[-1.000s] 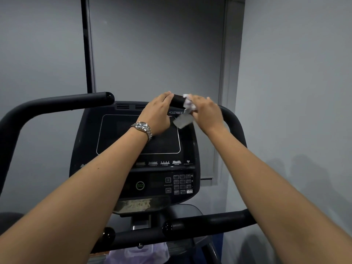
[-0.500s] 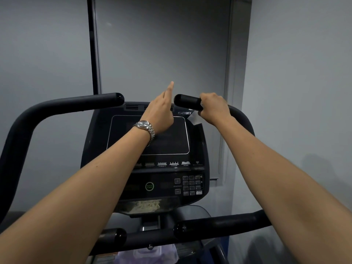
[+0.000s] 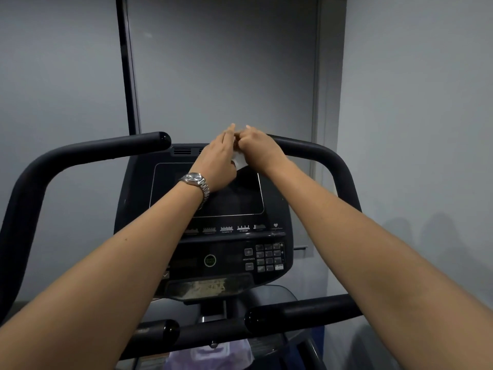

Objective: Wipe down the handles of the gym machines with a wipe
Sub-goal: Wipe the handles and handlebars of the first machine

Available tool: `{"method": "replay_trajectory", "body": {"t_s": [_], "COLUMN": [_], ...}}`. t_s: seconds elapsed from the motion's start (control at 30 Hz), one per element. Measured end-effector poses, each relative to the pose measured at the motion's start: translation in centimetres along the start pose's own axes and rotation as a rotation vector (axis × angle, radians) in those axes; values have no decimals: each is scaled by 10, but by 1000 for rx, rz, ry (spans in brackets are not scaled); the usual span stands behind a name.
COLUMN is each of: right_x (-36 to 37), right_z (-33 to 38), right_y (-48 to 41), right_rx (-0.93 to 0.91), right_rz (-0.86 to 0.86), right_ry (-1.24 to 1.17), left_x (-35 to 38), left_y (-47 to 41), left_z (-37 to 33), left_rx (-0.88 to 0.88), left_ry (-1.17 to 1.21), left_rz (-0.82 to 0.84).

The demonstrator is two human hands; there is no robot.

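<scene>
Together two hands [image 3: 237, 153] pinch one wipe [image 3: 239, 159] above four handles [image 3: 306, 148].

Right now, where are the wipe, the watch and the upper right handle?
wipe [image 3: 240, 159]: head view, on the white corner hanging below the two hands.
watch [image 3: 193, 178]: head view, on the dial at the left wrist.
upper right handle [image 3: 314, 151]: head view, on the black bar right of the right hand.

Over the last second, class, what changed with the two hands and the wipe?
The left hand lifted away, then returned to meet the right hand at the wipe. The right hand kept hold of the wipe at the end of the upper right handle. The machine stayed unchanged.
</scene>
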State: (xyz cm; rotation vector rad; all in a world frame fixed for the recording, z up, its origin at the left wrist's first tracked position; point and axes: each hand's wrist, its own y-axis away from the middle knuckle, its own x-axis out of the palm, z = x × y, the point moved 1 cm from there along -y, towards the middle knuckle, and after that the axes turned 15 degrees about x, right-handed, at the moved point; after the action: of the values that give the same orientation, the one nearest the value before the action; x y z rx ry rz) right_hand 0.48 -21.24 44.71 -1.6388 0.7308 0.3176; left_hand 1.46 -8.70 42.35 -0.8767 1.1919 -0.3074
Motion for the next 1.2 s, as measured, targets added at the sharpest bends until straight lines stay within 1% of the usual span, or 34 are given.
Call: {"method": "replay_trajectory", "body": {"t_s": [0.07, 0.13, 0.2, 0.27, 0.43, 0.57, 0.63, 0.73, 0.8, 1.07, 1.2], "right_x": [6, 6, 1, -1, -10, -18, -24, -33, -39, -51, -54], "right_z": [-10, -19, -31, -47, -83, -99, -108, -117, -117, -125, -111], "right_y": [5, 12, 20, 28, 52, 70, 80, 91, 93, 122, 146], "right_rx": [-68, -59, 30, 135, 297, 428, 519, 684, 748, 856, 850], "right_rz": [-27, -45, -74, -72, 22, 46, 76, 134, 156, 240, 274], "right_ry": [14, -66, -134, -139, -122, -85, -48, -71, -66, -12, -20], "left_x": [1, 3, 5, 6, 10, 11, 10, 4, 0, -18, -15], "left_y": [2, 3, 4, 5, 7, 9, 11, 14, 16, 36, 53], "left_z": [2, 2, 0, -4, -17, -27, -32, -39, -45, -64, -79], "left_rx": [9, 3, -8, -9, 14, 3, -3, 1, -2, -17, -40], "left_ry": [-19, -32, -29, -15, -1, -2, -11, -32, -34, -57, -41], "left_rz": [4, 15, 36, 42, 25, 57, 76, 108, 115, 171, 214]}}
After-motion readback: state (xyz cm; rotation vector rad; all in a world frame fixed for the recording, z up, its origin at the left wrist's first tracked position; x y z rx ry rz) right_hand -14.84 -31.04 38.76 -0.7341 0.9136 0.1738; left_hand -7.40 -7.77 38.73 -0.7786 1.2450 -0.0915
